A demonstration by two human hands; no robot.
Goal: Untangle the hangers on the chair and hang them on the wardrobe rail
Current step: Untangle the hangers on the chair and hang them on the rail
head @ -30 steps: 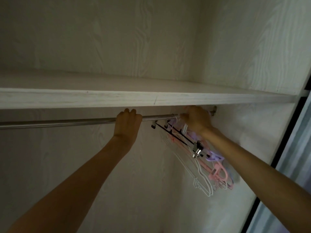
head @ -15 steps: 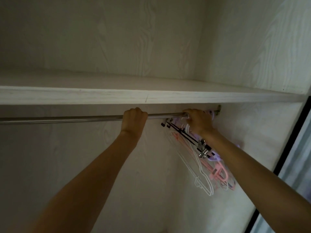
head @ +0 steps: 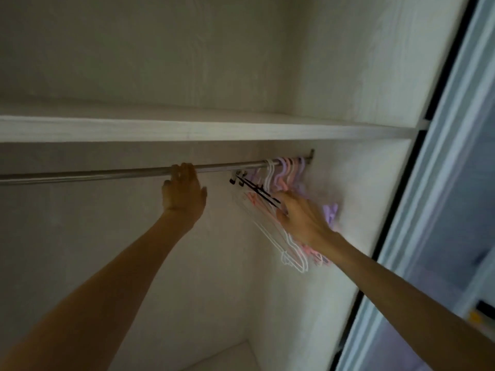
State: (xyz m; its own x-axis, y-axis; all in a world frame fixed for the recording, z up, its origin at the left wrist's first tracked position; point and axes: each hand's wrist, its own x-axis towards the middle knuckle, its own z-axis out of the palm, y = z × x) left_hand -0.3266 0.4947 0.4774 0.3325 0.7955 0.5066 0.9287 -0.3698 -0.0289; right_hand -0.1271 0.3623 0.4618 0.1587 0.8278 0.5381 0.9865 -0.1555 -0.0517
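A metal wardrobe rail [head: 107, 174] runs under a white shelf. Several hangers [head: 285, 170], white, pink and purple plus black clip hangers, hang bunched at the rail's right end, tilted toward the side wall. My left hand [head: 183, 191] reaches up to the rail left of the bunch, its fingertips hooked over the bar and the thumb spread below. My right hand [head: 302, 218] is below the rail in front of the hangers, fingers stretched out and touching the black clip hanger [head: 257, 190]. The chair is out of view.
The white shelf [head: 187, 129] sits just above the rail, leaving little headroom. The wardrobe side wall [head: 348, 183] stands right behind the hangers. A sliding door frame [head: 442, 210] closes off the right side. The rail's left stretch carries nothing.
My right hand has left the rail and dropped to the hanger bodies, uncovering the hooks. My left hand stays at the rail with a looser hold. The view has shifted left.
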